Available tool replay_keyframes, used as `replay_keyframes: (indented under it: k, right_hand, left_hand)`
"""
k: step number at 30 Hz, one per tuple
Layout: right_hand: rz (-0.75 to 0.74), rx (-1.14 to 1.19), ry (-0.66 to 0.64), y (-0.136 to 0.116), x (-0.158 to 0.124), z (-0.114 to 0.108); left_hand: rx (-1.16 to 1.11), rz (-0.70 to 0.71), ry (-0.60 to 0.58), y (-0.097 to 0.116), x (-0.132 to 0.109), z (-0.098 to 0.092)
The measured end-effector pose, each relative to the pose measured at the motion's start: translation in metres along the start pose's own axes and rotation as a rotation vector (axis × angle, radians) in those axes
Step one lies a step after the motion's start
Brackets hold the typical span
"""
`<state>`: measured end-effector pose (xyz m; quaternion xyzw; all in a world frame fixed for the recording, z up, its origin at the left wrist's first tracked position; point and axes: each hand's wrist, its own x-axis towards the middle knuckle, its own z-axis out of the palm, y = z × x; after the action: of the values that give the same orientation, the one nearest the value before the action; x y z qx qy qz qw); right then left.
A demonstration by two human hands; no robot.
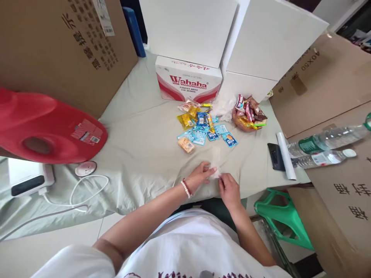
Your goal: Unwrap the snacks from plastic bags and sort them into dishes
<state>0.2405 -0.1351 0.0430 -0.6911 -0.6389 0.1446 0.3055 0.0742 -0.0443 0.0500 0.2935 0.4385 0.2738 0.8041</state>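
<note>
Pinching a thin clear plastic bag (pixel 216 166) at the near table edge, centre.
Gripping it with fingertips of left hand (pixel 199 177) and right hand (pixel 229 190), both closing on the bag and holding it against the grey cloth (pixel 139 146). Lying just beyond, between hands and Wahaha box (pixel 188 83): scattered snack packets (pixel 203 131), with a bowl of sweets (pixel 247 116) far right of them. Sitting right: phone (pixel 274 156), paper roll (pixel 286 156), water bottles (pixel 324 148). Crowding left: red jug (pixel 49 127).

A storeroom-like place: stacked cardboard cartons (pixel 66 50) and white boxes (pixel 188 31) crowd a cloth-covered table (pixel 139 146).
</note>
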Motion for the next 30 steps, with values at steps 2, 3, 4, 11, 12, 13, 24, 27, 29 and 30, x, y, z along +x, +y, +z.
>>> replay_keyframes:
  k: [2,3,4,11,12,13,24,27,29,30]
  right_hand:
    - [-0.035,0.066,0.024,0.0,-0.003,0.008]
    - [-0.014,0.12,0.034,0.002,-0.005,0.011]
    - [0.035,0.19,0.037,0.005,-0.009,0.013]
    - [0.34,0.508,0.136,0.022,-0.019,0.001]
    - [0.286,0.432,0.187,0.02,-0.014,-0.001]
    - [0.223,0.346,0.209,0.017,-0.008,-0.002]
    - [0.523,0.952,-0.082,0.01,0.043,-0.008]
    - [0.584,0.98,-0.06,0.012,0.048,-0.018]
    - [0.588,0.951,-0.055,0.015,0.052,-0.021]
    - [0.579,0.92,-0.054,0.018,0.054,-0.022]
  left_hand:
    - [-0.085,0.036,0.072,-0.002,0.012,-0.003]
    - [-0.108,0.046,0.089,-0.003,0.015,-0.009]
    - [-0.125,0.051,0.088,-0.004,0.016,-0.016]
    - [-0.314,0.184,-0.107,-0.016,0.002,-0.048]
    - [-0.305,0.198,-0.11,-0.018,0.001,-0.047]
    - [-0.294,0.205,-0.112,-0.019,0.001,-0.046]
    - [-0.028,0.41,0.344,-0.015,-0.001,-0.054]
    - [0.254,0.403,0.358,-0.007,-0.005,-0.06]
    - [0.312,0.352,0.289,0.002,-0.007,-0.067]
    - [0.309,0.321,0.253,0.006,-0.008,-0.07]
